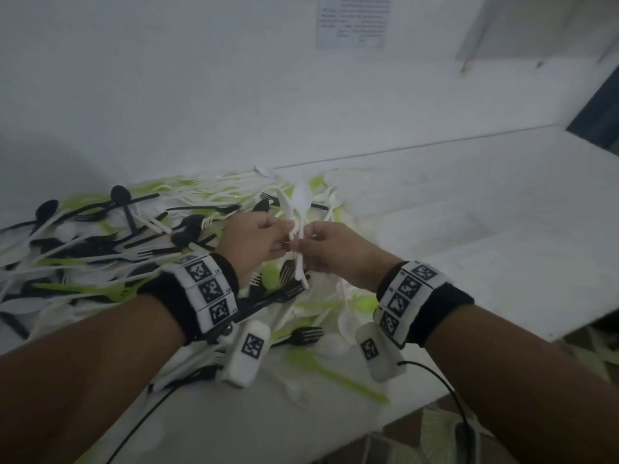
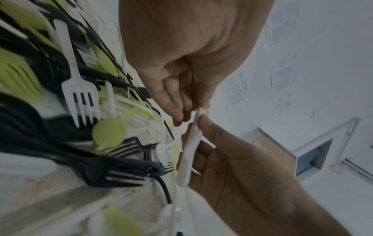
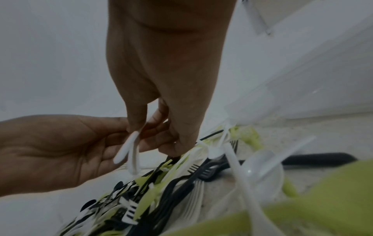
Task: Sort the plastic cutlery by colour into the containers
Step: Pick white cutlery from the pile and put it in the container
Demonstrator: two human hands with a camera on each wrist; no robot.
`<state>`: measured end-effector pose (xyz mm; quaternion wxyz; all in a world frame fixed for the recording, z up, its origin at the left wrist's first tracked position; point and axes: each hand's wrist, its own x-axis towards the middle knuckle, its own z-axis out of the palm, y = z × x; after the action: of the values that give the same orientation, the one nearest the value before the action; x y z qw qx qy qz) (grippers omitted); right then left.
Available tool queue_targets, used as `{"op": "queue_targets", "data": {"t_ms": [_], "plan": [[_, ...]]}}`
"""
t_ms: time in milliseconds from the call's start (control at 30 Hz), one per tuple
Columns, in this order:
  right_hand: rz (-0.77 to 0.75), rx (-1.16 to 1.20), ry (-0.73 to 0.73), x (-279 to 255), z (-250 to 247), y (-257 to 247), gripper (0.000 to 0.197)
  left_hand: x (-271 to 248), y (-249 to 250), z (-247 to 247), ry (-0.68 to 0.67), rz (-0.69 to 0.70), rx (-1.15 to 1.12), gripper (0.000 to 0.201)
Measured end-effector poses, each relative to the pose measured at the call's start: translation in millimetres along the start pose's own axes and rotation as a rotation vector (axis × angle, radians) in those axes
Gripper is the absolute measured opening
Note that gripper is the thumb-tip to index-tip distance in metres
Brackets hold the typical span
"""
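Two white plastic spoons (image 1: 299, 209) stand upright between both hands, bowls up, above a mixed pile of black, green and white cutlery (image 1: 100, 249) on the white table (image 1: 502, 229). My left hand (image 1: 284, 239) pinches their handles from the left. My right hand (image 1: 301, 245) pinches the same handles from the right, fingertips almost touching the left ones. The left wrist view shows the white handles (image 2: 189, 151) running down across the right hand (image 2: 242, 167) from the left hand (image 2: 181, 118). In the right wrist view the handles (image 3: 129, 151) hang below the right hand (image 3: 145, 127).
The pile spreads from the left edge to under both wrists, with black forks (image 1: 303, 334) and a green knife (image 1: 335, 376) near the front. A clear plastic container (image 3: 258, 102) stands to the right of the pile. A wall with a paper notice (image 1: 353, 20) rises behind the table.
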<state>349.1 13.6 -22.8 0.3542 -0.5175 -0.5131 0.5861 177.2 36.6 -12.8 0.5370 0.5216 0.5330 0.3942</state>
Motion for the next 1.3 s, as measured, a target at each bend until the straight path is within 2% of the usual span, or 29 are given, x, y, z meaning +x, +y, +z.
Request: {"op": "queue_targets", "data": {"t_ms": [367, 433, 533, 600, 633, 700, 800, 900, 1000, 1100, 1233, 1300], "plan": [[0.021, 0.241, -0.018, 6, -32, 7, 0.019, 12, 14, 13, -0.061, -0.035, -0.044, 0.018], [0.027, 0.271, 0.025, 10, -35, 7, 0.016, 19, 13, 13, -0.038, -0.018, -0.008, 0.015], [0.017, 0.284, 0.173, 16, -40, 6, 0.019, 27, 10, 15, -0.041, 0.023, 0.071, 0.012], [0.038, 0.3, 0.242, 19, -45, 4, 0.022, 32, 6, 16, -0.062, 0.06, 0.207, 0.011], [0.061, 0.306, 0.271, 20, -49, 4, 0.02, 34, 5, 16, -0.078, 0.107, 0.344, 0.01], [0.123, 0.299, 0.334, 21, -56, 3, 0.01, 39, -1, 15, -0.144, 0.245, 0.669, 0.013], [0.187, 0.196, 0.366, 18, -62, 6, 0.011, 47, -9, 18, -0.318, 0.461, 1.205, 0.009], [0.165, 0.086, 0.347, 15, -65, 11, 0.014, 65, -14, 31, -0.405, 0.588, 1.581, 0.03], [0.125, -0.069, 0.37, 10, -66, 15, 0.014, 82, -15, 45, -0.4, 0.635, 1.768, 0.04], [0.086, -0.158, 0.34, -1, -64, 16, 0.014, 93, -16, 55, -0.392, 0.606, 1.893, 0.039], [-0.003, -0.386, 0.229, -17, -62, 23, 0.033, 105, -16, 55, -0.331, 0.586, 1.869, 0.026], [-0.043, -0.48, 0.197, -21, -66, 25, 0.023, 110, -13, 46, -0.258, 0.619, 1.778, 0.024]]}}
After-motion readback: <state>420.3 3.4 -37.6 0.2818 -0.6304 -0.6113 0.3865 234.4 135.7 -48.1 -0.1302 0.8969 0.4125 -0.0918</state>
